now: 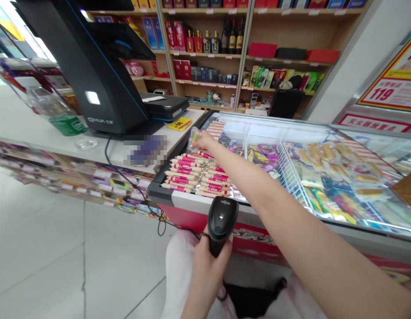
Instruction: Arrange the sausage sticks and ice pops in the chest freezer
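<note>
My left hand (205, 261) is wrapped round the grip of a black barcode scanner (221, 221), held low in front of the freezer's red front. A black cable runs from the scanner toward the counter. My right arm stretches out over the chest freezer (178, 197). My right hand (204, 141) pinches a small clear packet (193, 138) at the freezer's far left corner. Just below that hand lies a stack of red-and-white sausage sticks (192, 175).
A black point-of-sale terminal (102, 75) stands on the white counter (32, 128) at left, beside a green box and a yellow tag. Glass lids cover packaged frozen goods (328, 177) to the right. Shelves of bottles and boxes (208, 44) line the back wall.
</note>
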Tool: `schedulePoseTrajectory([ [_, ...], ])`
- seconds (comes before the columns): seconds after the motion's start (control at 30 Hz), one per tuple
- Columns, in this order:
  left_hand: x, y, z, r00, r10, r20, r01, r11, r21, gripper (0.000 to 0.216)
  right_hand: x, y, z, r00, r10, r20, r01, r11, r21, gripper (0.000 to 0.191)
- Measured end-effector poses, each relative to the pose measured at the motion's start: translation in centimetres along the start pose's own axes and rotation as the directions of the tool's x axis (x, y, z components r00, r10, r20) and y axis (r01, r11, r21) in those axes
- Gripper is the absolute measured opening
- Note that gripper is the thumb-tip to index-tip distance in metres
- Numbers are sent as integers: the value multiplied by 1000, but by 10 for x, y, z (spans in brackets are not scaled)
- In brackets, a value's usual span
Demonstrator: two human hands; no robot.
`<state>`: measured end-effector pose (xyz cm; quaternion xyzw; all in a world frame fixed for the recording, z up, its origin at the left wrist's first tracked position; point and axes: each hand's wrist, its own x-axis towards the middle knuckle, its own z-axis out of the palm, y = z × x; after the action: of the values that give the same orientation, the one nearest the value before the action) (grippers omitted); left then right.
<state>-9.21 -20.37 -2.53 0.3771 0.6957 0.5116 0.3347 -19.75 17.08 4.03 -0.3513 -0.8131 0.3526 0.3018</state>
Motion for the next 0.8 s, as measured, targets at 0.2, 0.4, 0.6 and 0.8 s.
schedulePoseTrajectory([
  [0.2, -5, -1, 6, 1000, -11, 28, 11, 1000, -2, 51, -47, -9, -40, 993, -28, -115, 68, 930, 361, 35],
  [0.4, -6, 2, 16, 999, 40, 21, -40, 999, -20, 49, -153, 16, -113, 1000, 9, 2, -8, 799, 601, 49],
  [0.6, -7, 10, 34, 995, 47, 87, -48, 999, 16, 54, -249, 49, -154, 990, 139, -4, -113, 820, 562, 45],
  [0.8, -9, 21, 53, 988, 81, 129, -91, 994, 67, 51, -294, 60, -161, 979, 178, -95, -84, 790, 607, 48],
])
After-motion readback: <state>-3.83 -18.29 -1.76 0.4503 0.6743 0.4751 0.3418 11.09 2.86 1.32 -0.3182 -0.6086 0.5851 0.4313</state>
